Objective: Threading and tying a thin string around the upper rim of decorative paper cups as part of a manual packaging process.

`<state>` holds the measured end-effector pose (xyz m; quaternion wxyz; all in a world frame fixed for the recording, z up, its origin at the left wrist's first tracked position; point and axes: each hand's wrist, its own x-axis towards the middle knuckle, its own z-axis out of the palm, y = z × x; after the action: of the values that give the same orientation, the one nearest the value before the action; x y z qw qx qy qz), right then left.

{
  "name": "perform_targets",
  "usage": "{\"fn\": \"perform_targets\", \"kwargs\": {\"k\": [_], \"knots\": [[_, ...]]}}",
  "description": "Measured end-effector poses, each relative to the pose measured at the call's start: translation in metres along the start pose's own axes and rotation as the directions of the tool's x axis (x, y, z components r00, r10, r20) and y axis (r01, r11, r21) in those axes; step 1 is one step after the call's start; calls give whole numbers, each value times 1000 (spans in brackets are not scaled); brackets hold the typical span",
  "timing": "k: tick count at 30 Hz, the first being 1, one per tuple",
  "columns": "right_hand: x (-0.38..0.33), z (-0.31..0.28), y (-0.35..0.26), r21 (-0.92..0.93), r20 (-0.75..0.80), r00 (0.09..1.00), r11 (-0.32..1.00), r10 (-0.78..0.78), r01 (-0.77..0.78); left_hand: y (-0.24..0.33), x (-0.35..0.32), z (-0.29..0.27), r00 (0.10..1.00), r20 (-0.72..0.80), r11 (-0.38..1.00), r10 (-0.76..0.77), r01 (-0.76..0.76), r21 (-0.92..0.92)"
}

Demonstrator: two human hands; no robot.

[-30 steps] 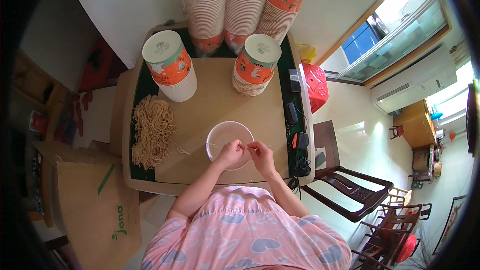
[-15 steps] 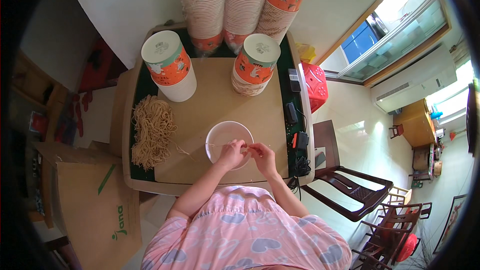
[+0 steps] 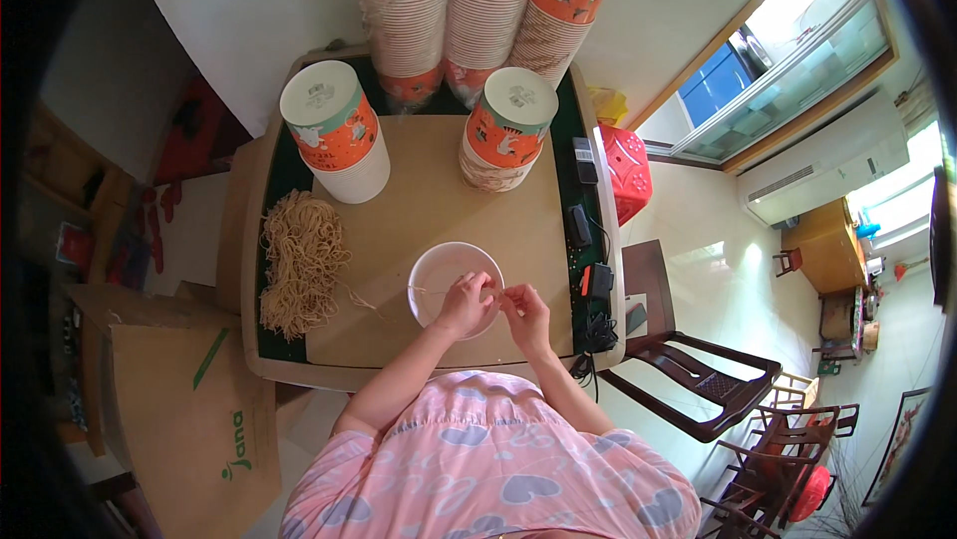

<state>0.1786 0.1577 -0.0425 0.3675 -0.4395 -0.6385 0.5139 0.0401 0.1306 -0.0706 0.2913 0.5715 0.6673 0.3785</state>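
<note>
A white round paper tub (image 3: pixel 427 265) sits on the brown cardboard sheet in front of me, its mouth facing up. My left hand (image 3: pixel 467 305) is over the tub, fingers closed on a thin beige string (image 3: pixel 421 290) that crosses the inside toward the left rim. At the right rim, my right hand (image 3: pixel 526 318) is pinched close to the left fingertips; whatever lies between its fingers is too small to make out. A loose heap of beige strings (image 3: pixel 302 265) lies on the left of the table, a few strands trailing toward the tub.
Two upside-down stacks of orange-printed paper tubs, a left stack (image 3: pixel 354 175) and a right stack (image 3: pixel 505 140), stand on the cardboard sheet (image 3: pixel 419 210). Taller stacks (image 3: pixel 409 20) line the back. Chargers and cables (image 3: pixel 598 330) lie along the right edge. A chair (image 3: pixel 698 379) stands right; a carton (image 3: pixel 189 389), left.
My two hands have drawn slightly apart at the fingertips, and the left fingers have shifted a little farther up over the tub. The tub stays in place.
</note>
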Motion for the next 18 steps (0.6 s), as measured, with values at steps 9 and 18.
{"fn": "perform_targets", "kwargs": {"k": [9,18], "knots": [[-5,3,9,-69,-6,1000,997,-18,17,-5,4,6,995,-53,986,-78,69,-153],[-3,3,10,2,-15,999,1000,29,-29,-11,6,8,998,7,982,-67,67,-178]]}}
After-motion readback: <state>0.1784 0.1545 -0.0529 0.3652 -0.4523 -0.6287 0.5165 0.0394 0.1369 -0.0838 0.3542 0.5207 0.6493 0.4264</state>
